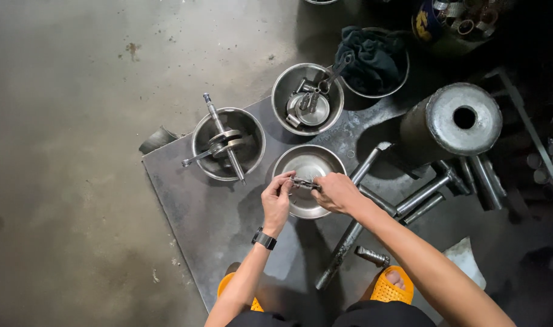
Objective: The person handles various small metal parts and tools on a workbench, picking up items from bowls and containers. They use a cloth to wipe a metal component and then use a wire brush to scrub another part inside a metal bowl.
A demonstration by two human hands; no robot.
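- Grey concrete floor (77, 151) filled the left of the view, with a dark metal plate (204, 224) lying on it.
- On the plate's left part stood a steel bowl (199, 145) holding a crankshaft (223, 140), its long shaft running from upper left to lower right and sticking out over the rim.
- Left hand (276, 198) was raised from below, wrist bent, a black watch (264, 239) on it; its thumb and fingers pinched the left end of a small metal part (304, 183).
- That part lay nearly level, long axis left to right, bridging the two hands just above an empty bowl (308, 165) at the plate's middle.
- Behind it a third bowl (282, 91) held round metal pieces.
- Right hand (337, 192) came in from the lower right along a bare forearm, knuckles up, fingers closed in a pinch on the part's right end; the fingertips nearly met those of the left.
- Long steel rod (343, 242) lay under the right wrist, slanting from lower left to upper right.
- Farther right lay more rods (425, 197) and a thick cylinder (455, 124) with a hole in its end face.
- Dark rag (370, 57) filled a bowl at the top.
- Orange sandals (388, 290) showed at the bottom edge.
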